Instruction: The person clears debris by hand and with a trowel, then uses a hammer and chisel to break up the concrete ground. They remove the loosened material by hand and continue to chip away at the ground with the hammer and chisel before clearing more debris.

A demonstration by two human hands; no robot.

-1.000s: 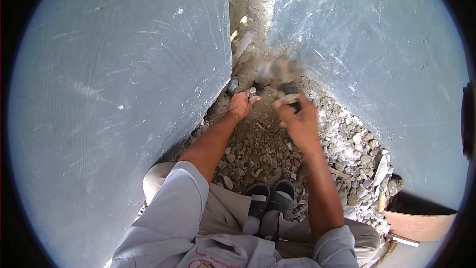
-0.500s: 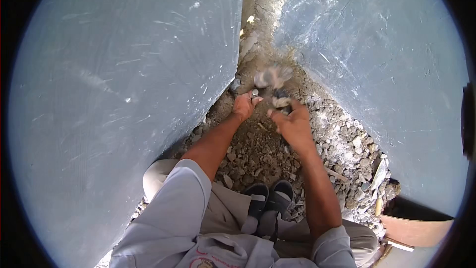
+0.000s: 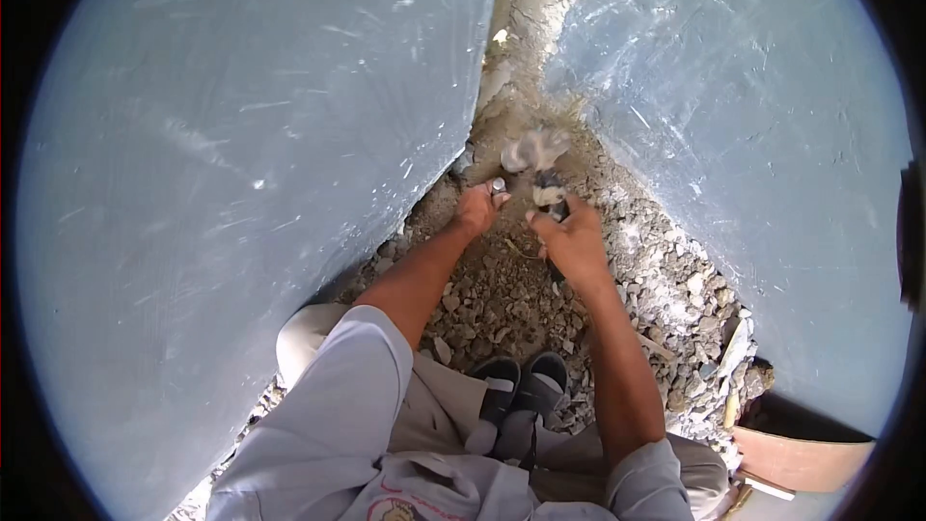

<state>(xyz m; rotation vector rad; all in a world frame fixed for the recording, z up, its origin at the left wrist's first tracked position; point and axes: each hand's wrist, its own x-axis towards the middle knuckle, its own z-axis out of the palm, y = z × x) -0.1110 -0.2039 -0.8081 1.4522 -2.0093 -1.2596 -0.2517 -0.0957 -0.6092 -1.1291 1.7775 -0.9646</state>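
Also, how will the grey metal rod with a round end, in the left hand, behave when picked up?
The grey metal rod in the left hand is probably stiff and heavy for its size: its end looks metallic. That round end suggests it might roll.

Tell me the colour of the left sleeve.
The left sleeve is light grey, best seen in the head view.

A blue-grey wall (image 3: pixel 241 183) is seen at nine o'clock and a scuffed wall (image 3: pixel 752 106) at two; both are marked with white scratches. At four o'clock, a curved reddish-brown container (image 3: pixel 805 461) is seen, with a white strip (image 3: pixel 769 489) just beside it. At three o'clock, a dark object (image 3: pixel 909 236) is cut off by shadow.
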